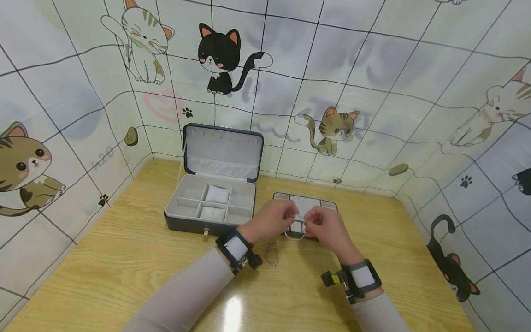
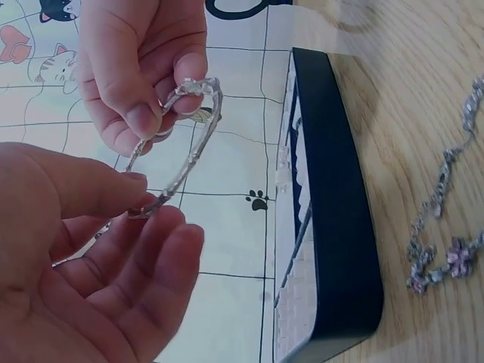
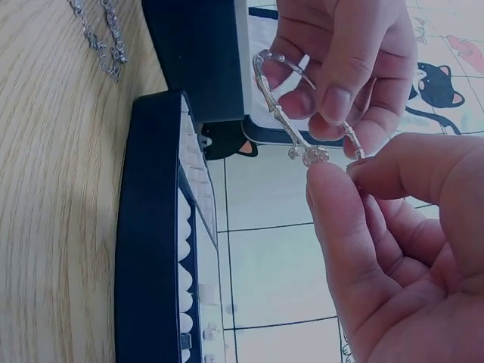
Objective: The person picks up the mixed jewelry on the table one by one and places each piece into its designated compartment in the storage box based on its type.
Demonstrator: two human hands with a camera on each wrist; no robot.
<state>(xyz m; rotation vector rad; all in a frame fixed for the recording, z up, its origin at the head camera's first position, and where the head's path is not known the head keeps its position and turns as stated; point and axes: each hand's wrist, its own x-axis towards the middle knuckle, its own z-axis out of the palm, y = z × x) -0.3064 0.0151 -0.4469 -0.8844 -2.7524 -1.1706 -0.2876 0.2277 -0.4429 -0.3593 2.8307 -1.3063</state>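
My left hand [image 1: 275, 217] and right hand [image 1: 327, 228] are close together above a small jewelry tray. Between them they hold a thin silver bracelet [image 2: 184, 172], each pinching it between thumb and fingers. Its band is jointed and carries clear stones near the right fingertips, as the right wrist view shows. Part of the bracelet is hidden behind the fingers. Under the hands, the tray [image 3: 144, 242] has a dark rim, white ring rolls and pale compartments. On the table near the left wrist lies a chain bracelet [image 1: 271, 254] with pink flower charms [image 2: 460, 259].
A dark jewelry box [image 1: 184, 224] stands to the left with its lid [image 1: 224, 147] raised. Two pale cushions [image 1: 217, 194] sit in its middle compartments. The wooden table [image 1: 137, 258] meets cat-patterned cloth walls [image 1: 282, 87] behind and at both sides.
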